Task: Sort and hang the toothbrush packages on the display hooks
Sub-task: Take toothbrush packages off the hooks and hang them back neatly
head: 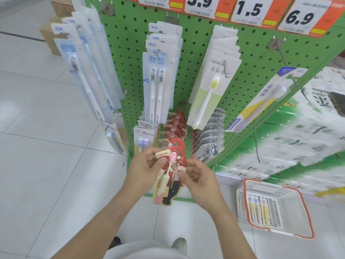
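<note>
A red and cream toothbrush package (172,176) with a pink brush and a "canban" label is held low in front of the green pegboard (196,53). My left hand (145,165) grips its left edge near the top. My right hand (197,176) pinches its right edge. Just behind it hangs a row of matching red packages (175,126) on a low hook. Higher hooks carry blue twin-brush packs (158,85), a yellow-green pack (211,94), tall blue packs (87,71) at the left and one yellow-purple pack (261,101) at the right.
A white basket with orange rim (298,195) sits on the floor at the right and holds a few toothbrush packs (258,210). Clear packs (212,135) and purple-brush packs (143,141) flank the red row. Price tags (248,10) run along the top. Cardboard boxes (50,38) stand far left.
</note>
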### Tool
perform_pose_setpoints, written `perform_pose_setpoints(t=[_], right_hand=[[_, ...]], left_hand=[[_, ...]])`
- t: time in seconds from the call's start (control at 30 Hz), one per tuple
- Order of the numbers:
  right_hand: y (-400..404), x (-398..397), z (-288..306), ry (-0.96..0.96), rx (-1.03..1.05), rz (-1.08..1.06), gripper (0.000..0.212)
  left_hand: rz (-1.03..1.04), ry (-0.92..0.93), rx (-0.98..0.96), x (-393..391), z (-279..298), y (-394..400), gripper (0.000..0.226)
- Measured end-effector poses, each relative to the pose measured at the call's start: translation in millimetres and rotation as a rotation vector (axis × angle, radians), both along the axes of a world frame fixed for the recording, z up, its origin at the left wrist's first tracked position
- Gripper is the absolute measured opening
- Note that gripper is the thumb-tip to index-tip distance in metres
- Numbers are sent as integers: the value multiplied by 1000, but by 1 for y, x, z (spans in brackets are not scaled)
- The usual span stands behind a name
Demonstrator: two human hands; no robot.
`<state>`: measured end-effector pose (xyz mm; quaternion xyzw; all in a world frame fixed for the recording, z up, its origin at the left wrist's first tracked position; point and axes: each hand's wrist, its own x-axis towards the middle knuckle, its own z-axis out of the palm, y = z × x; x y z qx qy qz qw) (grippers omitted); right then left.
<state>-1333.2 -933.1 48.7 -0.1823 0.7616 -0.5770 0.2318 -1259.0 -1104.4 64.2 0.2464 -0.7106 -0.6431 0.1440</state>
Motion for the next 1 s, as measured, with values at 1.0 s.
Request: perform_pose_setpoints(t=[1.0], right_hand=[[-58, -34, -35, 362, 517, 19, 13]], left_hand=[[27, -30, -633, -30, -20, 13, 48]])
